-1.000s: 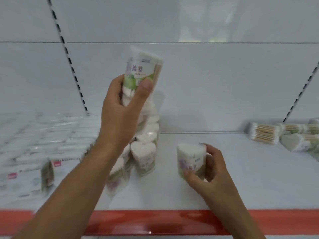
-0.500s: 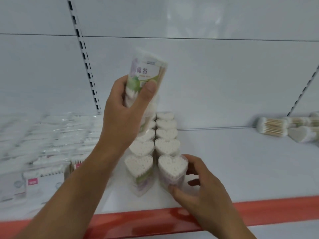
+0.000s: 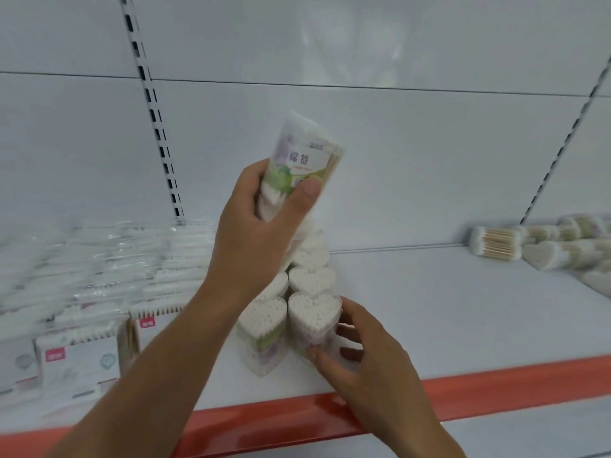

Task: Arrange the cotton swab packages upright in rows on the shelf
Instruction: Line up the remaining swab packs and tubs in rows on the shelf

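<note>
The right hand (image 3: pixel 360 361) curls its fingers round the front upright package (image 3: pixel 314 320), just above the red shelf edge (image 3: pixel 496 385). The left hand (image 3: pixel 258 226) grips a raised package (image 3: pixel 304 157) between thumb and fingers. A jerky release could topple the rows (image 3: pixel 310 256) behind the fingers.

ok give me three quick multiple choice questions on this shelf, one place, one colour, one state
1. Where do the cotton swab packages lying on their sides rest? A) far right of the shelf B) on the floor C) on a higher shelf
2. What colour is the shelf's front strip? A) blue B) red C) yellow
3. What is the left hand doing? A) hanging empty B) pressing the shelf C) holding a raised package
1 A, they lie by the right slotted post; 2 B, it is plainly red; 3 C, fingers and thumb wrap the package above the upright rows.
</note>
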`<state>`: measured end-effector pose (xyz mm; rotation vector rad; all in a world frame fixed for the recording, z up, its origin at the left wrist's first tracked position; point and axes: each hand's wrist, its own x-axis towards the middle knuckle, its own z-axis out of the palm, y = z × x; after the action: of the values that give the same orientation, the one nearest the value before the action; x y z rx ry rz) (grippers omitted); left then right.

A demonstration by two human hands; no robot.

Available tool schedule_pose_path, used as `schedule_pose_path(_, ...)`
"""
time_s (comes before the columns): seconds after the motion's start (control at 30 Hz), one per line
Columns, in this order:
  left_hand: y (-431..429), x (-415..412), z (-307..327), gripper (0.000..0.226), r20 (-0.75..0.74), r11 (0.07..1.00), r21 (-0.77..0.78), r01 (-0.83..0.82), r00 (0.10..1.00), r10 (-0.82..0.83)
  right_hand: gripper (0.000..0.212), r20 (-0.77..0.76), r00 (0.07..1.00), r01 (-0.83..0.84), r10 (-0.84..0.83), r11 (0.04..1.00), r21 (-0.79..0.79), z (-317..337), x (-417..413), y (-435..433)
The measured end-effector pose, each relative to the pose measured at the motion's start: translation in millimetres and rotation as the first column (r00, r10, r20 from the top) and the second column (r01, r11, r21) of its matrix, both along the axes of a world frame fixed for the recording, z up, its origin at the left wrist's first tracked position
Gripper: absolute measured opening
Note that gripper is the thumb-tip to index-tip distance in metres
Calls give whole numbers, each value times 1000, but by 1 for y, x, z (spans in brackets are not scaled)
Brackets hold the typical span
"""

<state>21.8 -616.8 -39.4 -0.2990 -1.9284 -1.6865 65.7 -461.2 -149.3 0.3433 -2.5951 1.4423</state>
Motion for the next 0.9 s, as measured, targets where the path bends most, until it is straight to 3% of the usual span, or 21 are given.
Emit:
schedule_pose_path(0.23, 0, 4, 1, 41, 11, 996, -92, -12, 1000, 13, 80, -38, 998, 44, -45, 999, -15, 5, 8, 4)
schedule_pose_path(0.3, 0, 4, 1, 49, 17, 990, -139, -26, 999, 28, 73, -91, 993, 59, -77, 982, -178, 25, 11, 7)
schedule_pose_path(0.4, 5, 3, -3, 60, 13, 972, -223, -74, 997, 79, 67, -127, 990, -10, -57, 882, -471, 62, 8, 5)
schedule_pose_path(0.47, 12, 4, -5, 58, 10, 956, -285, -74, 997, 80, 64, -106, 994, -48, -12, 837, -545, 83, 0, 1)
schedule_pose_path(0.6, 24, 5, -6, 46, -1, 936, -345, -68, 997, 72, 52, -63, 996, 10, -62, 787, -617, 100, -15, -6)
schedule_pose_path(0.8, 21, -6, -5, 73, -25, 891, -448, -79, 997, 75, 33, -99, 984, 49, -150, 757, -651, 105, -38, 10)
schedule_pose_path(0.9, 3, -13, -2, 57, 30, 968, -226, -112, 992, 122, 43, -73, 961, 184, -266, 815, -549, 93, -71, 29)
